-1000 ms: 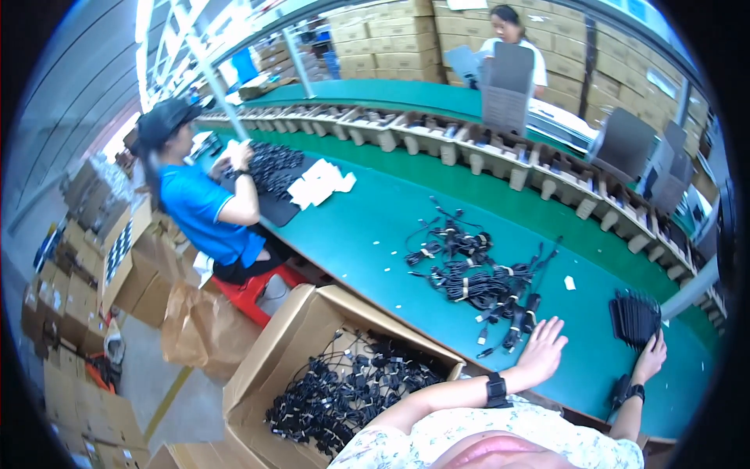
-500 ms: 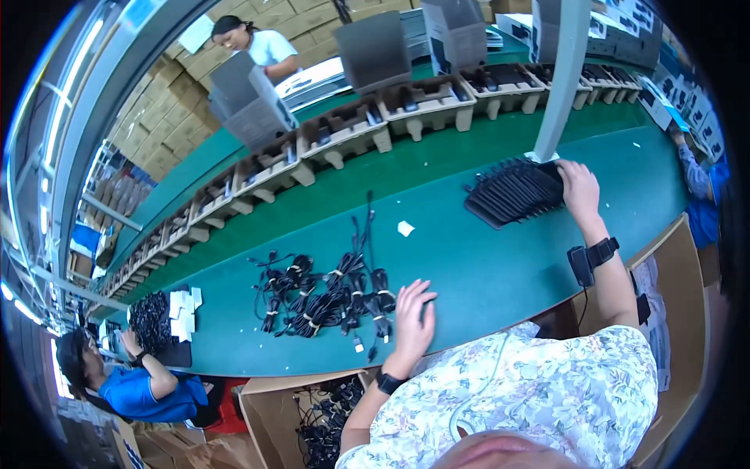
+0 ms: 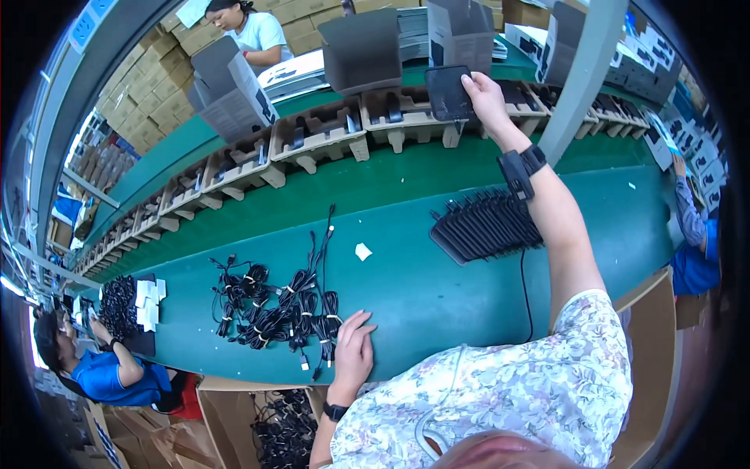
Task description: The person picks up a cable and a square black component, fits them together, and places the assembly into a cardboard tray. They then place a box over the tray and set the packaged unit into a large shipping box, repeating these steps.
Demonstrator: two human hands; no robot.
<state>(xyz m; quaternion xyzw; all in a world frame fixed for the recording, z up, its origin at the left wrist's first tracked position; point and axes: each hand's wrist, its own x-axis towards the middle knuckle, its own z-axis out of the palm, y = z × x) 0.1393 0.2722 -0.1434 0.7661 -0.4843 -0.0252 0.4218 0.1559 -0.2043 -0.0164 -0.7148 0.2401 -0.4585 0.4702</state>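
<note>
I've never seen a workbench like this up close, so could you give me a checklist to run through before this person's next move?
1. Right hand has a grip on the flat black slab: ok, thumb over its edge.
2. Left hand away from the slab: ok, it rests near the bench edge beside the cable bundles.
3. Slab clear of the molded tray behind it: cannot tell, it hides part of the tray.
4. Row of similar black slabs in order: ok, they lean overlapping.
5. Cable bundles neatly lined up: not ok, they lie in a heap.
6. Green bench free of scraps: not ok, a white scrap lies there.
</note>
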